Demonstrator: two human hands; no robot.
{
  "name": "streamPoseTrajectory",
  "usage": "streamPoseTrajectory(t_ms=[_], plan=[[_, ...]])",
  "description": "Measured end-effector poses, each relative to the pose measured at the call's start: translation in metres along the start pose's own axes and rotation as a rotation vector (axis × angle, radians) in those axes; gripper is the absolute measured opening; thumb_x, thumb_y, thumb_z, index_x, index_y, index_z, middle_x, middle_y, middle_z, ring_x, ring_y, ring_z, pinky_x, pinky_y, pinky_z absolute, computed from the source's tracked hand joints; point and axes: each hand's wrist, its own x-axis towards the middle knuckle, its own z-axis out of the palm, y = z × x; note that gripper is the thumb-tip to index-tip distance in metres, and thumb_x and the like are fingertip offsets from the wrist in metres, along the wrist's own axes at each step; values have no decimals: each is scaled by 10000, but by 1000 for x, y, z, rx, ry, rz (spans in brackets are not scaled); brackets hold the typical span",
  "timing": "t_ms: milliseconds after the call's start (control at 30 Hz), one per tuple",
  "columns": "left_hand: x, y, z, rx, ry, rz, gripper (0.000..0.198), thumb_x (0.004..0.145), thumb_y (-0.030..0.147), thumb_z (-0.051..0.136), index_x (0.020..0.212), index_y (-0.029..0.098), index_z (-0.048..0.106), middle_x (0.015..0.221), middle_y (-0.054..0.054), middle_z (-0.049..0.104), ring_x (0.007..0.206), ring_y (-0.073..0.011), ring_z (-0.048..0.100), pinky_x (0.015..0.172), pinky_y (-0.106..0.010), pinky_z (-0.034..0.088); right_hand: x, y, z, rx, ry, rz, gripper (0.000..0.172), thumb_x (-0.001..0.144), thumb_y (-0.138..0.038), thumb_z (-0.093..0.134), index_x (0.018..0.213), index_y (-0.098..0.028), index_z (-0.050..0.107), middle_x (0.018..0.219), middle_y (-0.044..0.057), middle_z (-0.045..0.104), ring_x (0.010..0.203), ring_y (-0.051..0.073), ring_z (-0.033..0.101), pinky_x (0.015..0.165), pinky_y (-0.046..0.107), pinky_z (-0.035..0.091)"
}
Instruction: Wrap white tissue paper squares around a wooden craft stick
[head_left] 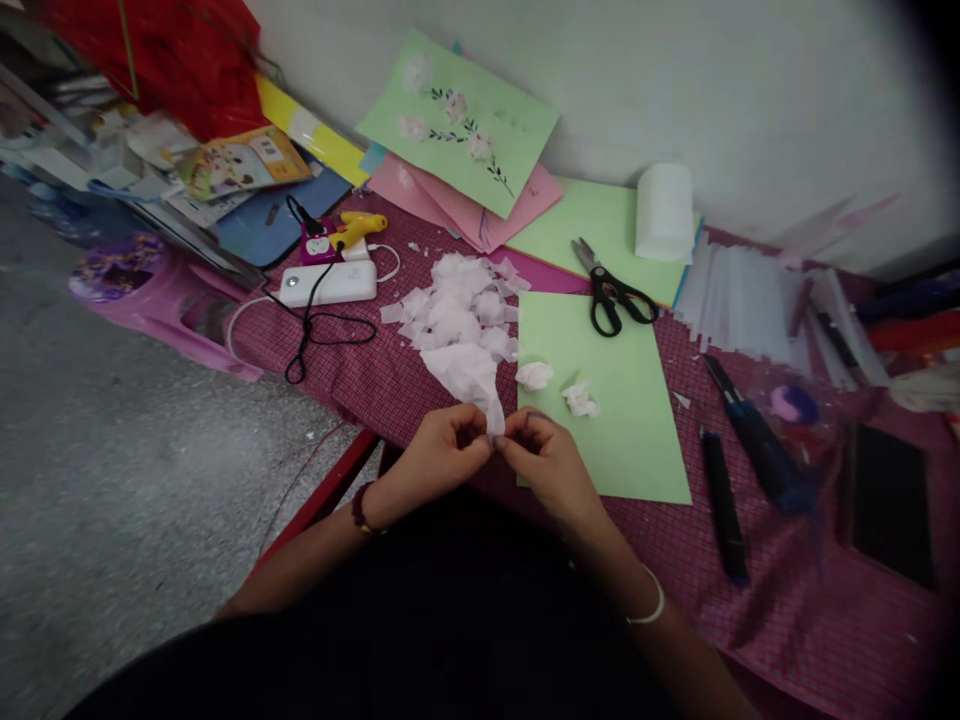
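Note:
My left hand [450,447] and my right hand [546,460] meet at the table's near edge, both pinching the narrow lower end of a strip of white tissue paper [469,383]. The strip widens upward toward a pile of white tissue paper pieces [461,300]. Right of the strip, two crumpled paper flowers [580,398] rest on or at the edge of a light green sheet [622,450]. Black-handled scissors [611,295] lie partly open across the top of that sheet. My fingertips cover the very end of the strip.
A green card with paper flowers [457,110] leans at the back near a white paper roll [664,212]. On the left lie a yellow glue gun [360,230] and a white power strip [328,284] with cords. Cutters [724,505], glue sticks [739,300] and a phone [891,500] are on the right.

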Motion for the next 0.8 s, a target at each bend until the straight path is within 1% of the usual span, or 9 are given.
streamPoseTrajectory(t_ms=[200,333,433,500,567,633,667,733,800], plan=[[1,-1,-4,-104,-59,-64,79,723,182,495,718,128,552,639,33,480,594,-87,413,581,-220,328,1,7,-2,156,-14,94,114,723,-240,643,711,-194,539,625,-35,537,570,109,488,564,257,374],[0,1,-5,-116,-92,-92,152,769,271,532,704,134,534,637,40,450,602,-85,400,571,-209,312,3,6,-1,113,17,55,122,702,-253,655,696,-193,549,654,-36,511,595,110,467,573,256,362],[0,2,-3,-58,-104,-61,260,814,345,528,658,139,498,614,45,400,585,-80,368,542,-209,284,2,4,0,68,11,24,94,706,-238,636,694,-191,555,683,-26,506,623,114,460,591,261,361],[0,1,-2,23,-66,-11,298,844,334,497,616,146,457,593,47,364,573,-78,346,531,-214,267,1,4,0,48,6,20,97,711,-244,626,691,-195,544,669,-28,490,611,114,441,577,261,348],[0,0,0,130,13,60,296,857,281,476,595,150,430,582,45,363,569,-78,344,535,-219,265,0,4,0,36,9,18,108,713,-251,620,687,-200,529,652,-34,468,595,112,423,561,259,335],[1,1,0,203,87,125,241,852,237,483,630,146,468,596,38,420,576,-79,376,547,-219,285,-1,4,0,26,8,11,108,713,-245,612,680,-200,519,645,-36,456,588,109,417,556,256,331],[1,1,1,210,111,149,187,847,232,500,683,144,509,619,34,459,584,-80,399,553,-216,301,-1,3,0,21,3,9,108,713,-240,608,675,-199,515,645,-36,454,587,108,417,557,256,333],[1,4,0,185,131,190,109,843,238,529,800,143,561,672,24,516,604,-80,438,568,-209,334,-2,2,0,16,-19,12,112,719,-232,599,668,-199,506,639,-37,447,584,108,418,560,256,341],[1,7,0,162,106,220,95,844,227,531,815,143,564,693,19,531,622,-80,454,580,-205,350,-3,1,0,19,-60,10,94,726,-221,585,680,-198,507,650,-33,455,597,112,437,579,261,364]])
